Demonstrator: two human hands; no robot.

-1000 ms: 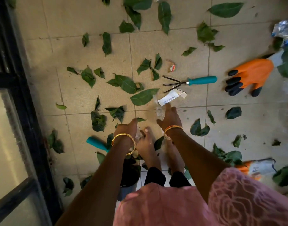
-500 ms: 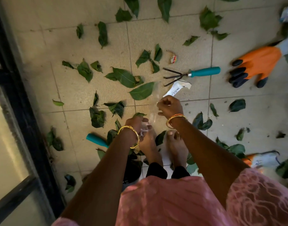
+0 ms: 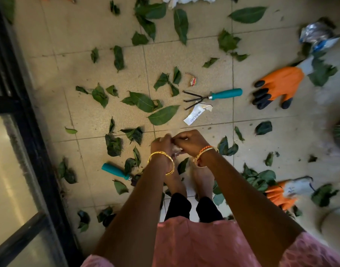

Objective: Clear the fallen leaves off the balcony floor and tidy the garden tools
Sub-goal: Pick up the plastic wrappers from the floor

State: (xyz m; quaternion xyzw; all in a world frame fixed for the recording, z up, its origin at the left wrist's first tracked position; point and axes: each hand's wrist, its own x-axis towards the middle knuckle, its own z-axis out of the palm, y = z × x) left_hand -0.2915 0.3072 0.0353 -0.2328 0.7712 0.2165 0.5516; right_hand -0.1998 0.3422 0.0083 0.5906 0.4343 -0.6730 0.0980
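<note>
- While both hands meet above the bare feet in the head view, the left hand (image 3: 162, 144) and right hand (image 3: 191, 140) have curled fingers (image 3: 181, 136) pinching a thin clear scrap (image 3: 177, 150) between them.
- Green leaves (image 3: 163, 115) lie scattered over the tiled balcony floor (image 3: 84, 110).
- Teal-handled hand rake (image 3: 213, 97) lies ahead of the hands, a paper label (image 3: 195, 115) just beside its tines.
- Second teal handle (image 3: 115, 171) lies left of the feet.
- Orange glove (image 3: 277, 86) lies right of the rake; another glove (image 3: 288, 191) sits among leaves at lower right.

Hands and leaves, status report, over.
Left hand and right hand together pinching clear plastic scrap. Leaves uncollected. Hand rake untouched.
</note>
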